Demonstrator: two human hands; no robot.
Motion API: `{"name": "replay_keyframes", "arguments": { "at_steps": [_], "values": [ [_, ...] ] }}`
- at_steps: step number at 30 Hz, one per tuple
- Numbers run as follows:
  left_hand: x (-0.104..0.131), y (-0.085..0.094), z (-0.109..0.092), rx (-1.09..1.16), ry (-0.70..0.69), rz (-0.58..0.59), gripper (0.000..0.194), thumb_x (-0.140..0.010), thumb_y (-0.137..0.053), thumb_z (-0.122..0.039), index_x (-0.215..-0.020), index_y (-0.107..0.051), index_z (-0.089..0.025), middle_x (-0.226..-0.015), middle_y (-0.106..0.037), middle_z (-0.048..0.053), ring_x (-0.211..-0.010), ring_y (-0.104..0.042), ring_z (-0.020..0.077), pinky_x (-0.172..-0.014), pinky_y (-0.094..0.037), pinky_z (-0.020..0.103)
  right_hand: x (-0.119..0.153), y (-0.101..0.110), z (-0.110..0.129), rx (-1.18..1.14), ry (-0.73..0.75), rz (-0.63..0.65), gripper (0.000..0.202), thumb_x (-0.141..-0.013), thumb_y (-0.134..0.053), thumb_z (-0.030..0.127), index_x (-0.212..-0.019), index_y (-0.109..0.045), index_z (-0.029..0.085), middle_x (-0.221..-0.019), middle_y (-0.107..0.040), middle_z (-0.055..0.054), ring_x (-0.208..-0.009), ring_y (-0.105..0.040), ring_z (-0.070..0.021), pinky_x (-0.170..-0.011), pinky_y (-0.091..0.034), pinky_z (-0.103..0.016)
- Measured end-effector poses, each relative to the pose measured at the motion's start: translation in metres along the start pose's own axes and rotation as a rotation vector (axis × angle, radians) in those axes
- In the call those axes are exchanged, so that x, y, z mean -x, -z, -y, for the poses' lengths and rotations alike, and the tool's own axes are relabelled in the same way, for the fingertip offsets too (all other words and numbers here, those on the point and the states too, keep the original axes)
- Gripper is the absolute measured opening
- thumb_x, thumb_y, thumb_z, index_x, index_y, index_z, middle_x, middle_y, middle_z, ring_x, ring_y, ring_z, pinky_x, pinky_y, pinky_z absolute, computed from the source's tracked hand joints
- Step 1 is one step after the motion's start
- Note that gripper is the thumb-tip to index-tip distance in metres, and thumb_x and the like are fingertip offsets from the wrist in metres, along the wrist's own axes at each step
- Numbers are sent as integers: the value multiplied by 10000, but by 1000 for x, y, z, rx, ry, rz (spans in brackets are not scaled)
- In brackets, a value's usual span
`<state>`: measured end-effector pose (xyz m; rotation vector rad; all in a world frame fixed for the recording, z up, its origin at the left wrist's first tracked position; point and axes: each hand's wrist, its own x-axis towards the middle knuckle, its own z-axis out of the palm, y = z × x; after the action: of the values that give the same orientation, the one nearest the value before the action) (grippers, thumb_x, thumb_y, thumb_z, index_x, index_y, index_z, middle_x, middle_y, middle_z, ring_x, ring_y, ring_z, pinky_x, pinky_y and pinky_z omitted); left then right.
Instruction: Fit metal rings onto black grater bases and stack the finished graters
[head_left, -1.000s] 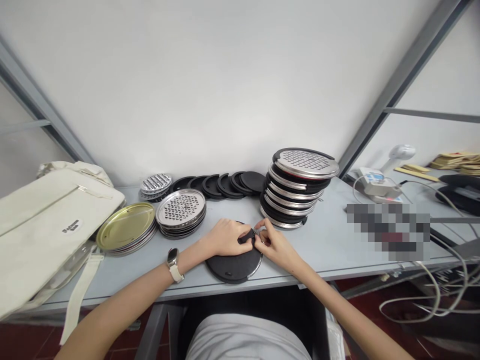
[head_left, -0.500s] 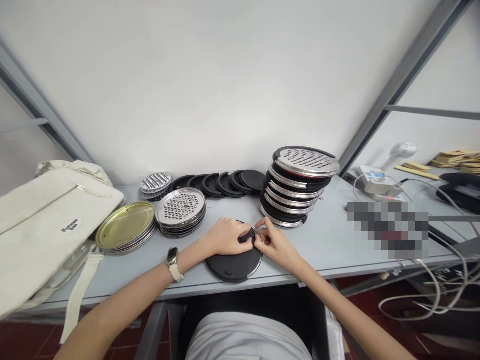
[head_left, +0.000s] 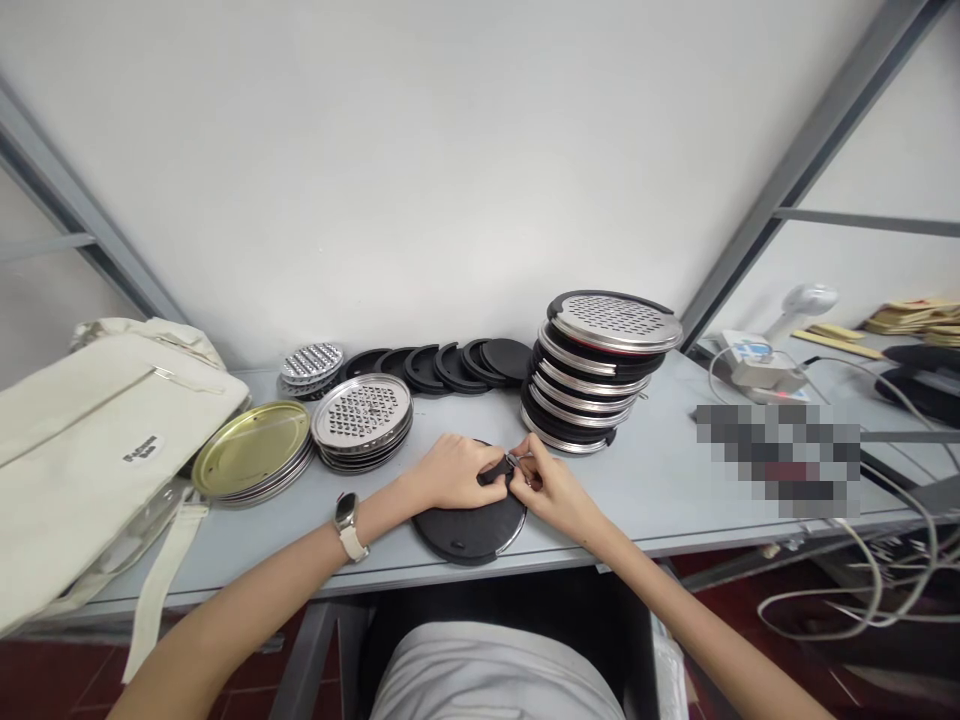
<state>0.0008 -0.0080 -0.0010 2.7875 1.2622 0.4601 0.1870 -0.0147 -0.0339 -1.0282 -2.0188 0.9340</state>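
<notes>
A round black disc (head_left: pixel 469 532) with a bright metal edge on its right lies near the table's front edge. Over its far part, my left hand (head_left: pixel 461 472) is closed around a short black strap-like piece (head_left: pixel 496 469) between thumb and fingers. My right hand (head_left: pixel 546 487) pinches at the right end of that piece, where a small shiny bit shows; its exact kind is too small to tell. Beyond my left hand sits a stack of round metal grater plates (head_left: pixel 364 415). Gold-coloured round plates (head_left: pixel 255 450) are piled left of them.
A tall stack of black-rimmed metal discs (head_left: pixel 577 400) stands right of my hands. Black rings and discs (head_left: pixel 457 368) lie in a row along the wall. Left is a cream bag (head_left: pixel 112 440) with a hanging strap. Cables and a white device (head_left: pixel 757 365) are at right.
Both hands stay at the far part of the black disc, with barely any finger movement at the small black piece. The view has shifted very slightly.
</notes>
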Motion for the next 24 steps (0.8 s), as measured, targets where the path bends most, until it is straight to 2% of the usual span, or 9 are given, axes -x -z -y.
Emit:
{"name": "replay_keyframes", "arguments": {
  "at_steps": [16, 24],
  "values": [
    [0, -1, 0, -24, -12, -14, 169, -791, -527, -331, -686, -549, -200, -580, -586, -28, -495, -491, 120, -486, -190, 275, 3, -2, 0, 56, 40, 8, 98, -859, -412, 187, -900, -332, 227, -622, -487, 65, -522, -455, -114, -524, -325, -222],
    [0, 1, -2, -19, -6, 9, 184, -808, -511, -344, -712, -571, -199, -594, -592, -16, -507, -492, 125, -503, -209, 268, 5, -3, 1, 126, 52, -10, 88, -865, -398, 186, -887, -325, 232, -658, -506, 45, -560, -489, -135, -562, -360, -233]
  ]
}}
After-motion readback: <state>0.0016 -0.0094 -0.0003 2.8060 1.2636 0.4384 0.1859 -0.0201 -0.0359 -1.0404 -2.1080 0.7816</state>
